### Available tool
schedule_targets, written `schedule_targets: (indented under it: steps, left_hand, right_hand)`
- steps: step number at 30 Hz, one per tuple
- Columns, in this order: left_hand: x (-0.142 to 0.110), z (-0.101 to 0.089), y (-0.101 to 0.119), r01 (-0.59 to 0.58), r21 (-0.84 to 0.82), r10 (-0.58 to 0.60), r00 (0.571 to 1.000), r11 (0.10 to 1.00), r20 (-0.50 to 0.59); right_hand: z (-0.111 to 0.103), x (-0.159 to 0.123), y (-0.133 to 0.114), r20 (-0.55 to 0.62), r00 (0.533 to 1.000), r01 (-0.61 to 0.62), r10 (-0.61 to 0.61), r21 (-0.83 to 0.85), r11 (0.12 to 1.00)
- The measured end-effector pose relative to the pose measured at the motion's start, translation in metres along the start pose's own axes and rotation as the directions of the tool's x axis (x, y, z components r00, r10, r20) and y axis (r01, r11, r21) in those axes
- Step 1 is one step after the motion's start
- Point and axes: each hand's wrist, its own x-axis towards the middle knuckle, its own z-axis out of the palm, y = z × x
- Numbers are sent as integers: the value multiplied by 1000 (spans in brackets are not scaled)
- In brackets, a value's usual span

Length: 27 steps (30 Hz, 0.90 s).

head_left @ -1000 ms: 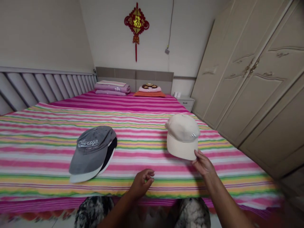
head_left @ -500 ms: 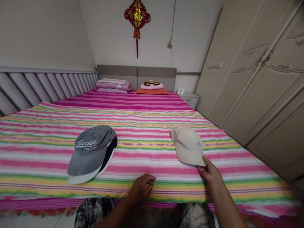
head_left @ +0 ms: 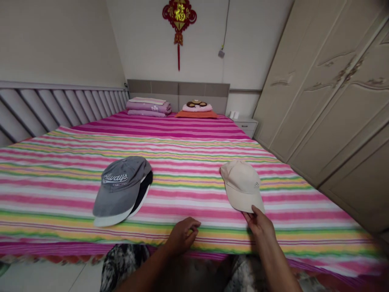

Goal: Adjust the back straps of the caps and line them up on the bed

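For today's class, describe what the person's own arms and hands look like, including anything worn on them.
The left hand and right hand are bare: no gloves, and no ring or watch shows. The left forearm and right forearm have no sleeves. Below them, the legs are covered in mottled black-and-white fabric.

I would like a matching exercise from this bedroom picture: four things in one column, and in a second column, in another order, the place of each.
Things:
1. grey cap
2. right hand
3. left hand
4. folded blankets

Places:
A. against the headboard
B. curled at the bed's near edge
C. stacked on a black cap
D. touching the cream cap's brim

Pairs: 1-C, 2-D, 3-B, 4-A
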Motion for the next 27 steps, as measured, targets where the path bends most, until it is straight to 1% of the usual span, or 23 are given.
schedule_targets:
  steps: [4, 9, 15, 21, 24, 27]
  left_hand:
    - [0, 0, 0, -15, -8, 15, 1000, 1000, 5]
    - [1, -1, 5, -13, 10, 13, 1000, 1000, -10]
    - [1, -2, 6, -7, 18, 7, 1000, 1000, -3]
    - [1, -1, 3, -26, 18, 26, 1000, 999, 5]
    - [1, -2, 5, -11, 22, 11, 1000, 1000, 9]
    - [0, -3, 9, 13, 29, -14, 1000, 999, 19]
  right_hand:
    - [0, -1, 3, -21, 999, 50, -50, -15, 999]
    - [2, -10, 2, -63, 994, 84, -85, -23, 996]
    - [0, -16, 4, -106, 986, 126, -130, -40, 991]
    - [-3, -16, 7, -115, 981, 149, -156, -63, 987]
    - [-4, -17, 6, -97, 979, 171, -179, -92, 981]
    - [-7, -24, 7, -71, 978, 186, -198, -153, 971]
